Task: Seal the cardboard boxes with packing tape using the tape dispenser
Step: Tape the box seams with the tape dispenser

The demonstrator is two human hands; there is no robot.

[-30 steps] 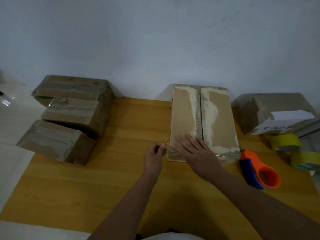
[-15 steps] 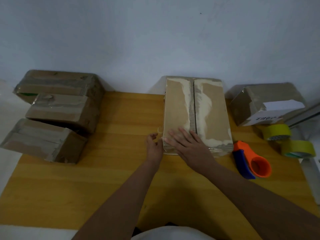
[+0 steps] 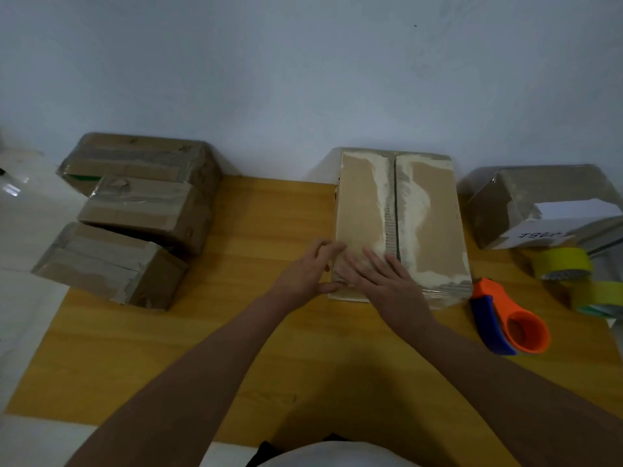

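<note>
Looking down from the head camera onto a yellow wooden table (image 3: 236,332) set against a pale wall (image 3: 303,79). Lying lengthwise at the middle, a cardboard box (image 3: 364,210), flaps closed, centre seam bare, with whitish torn patches along both sides of the seam. Pressing flat on the near left part of the box top, the right hand (image 3: 384,281), fingers straight and spread, gripping nothing. Touching the near left corner of the same box, the left hand (image 3: 303,274), fingers bent against the side edge and thumb along the near edge; whether pinching a bit of tape there, cannot tell. Resting on the table just right of the box, near its front corner, an orange and blue tape dispenser (image 3: 505,318), held by no hand. Further right, at the table edge, two yellowish tape rolls (image 3: 563,264), one behind the other. Behind these, another box with a white label (image 3: 539,207), wrapped in clear tape. On the left side, well apart from the hands, three taped boxes (image 3: 141,214) close together, partly over the table edge. At the bottom edge, a bit of white clothing (image 3: 320,456).
</note>
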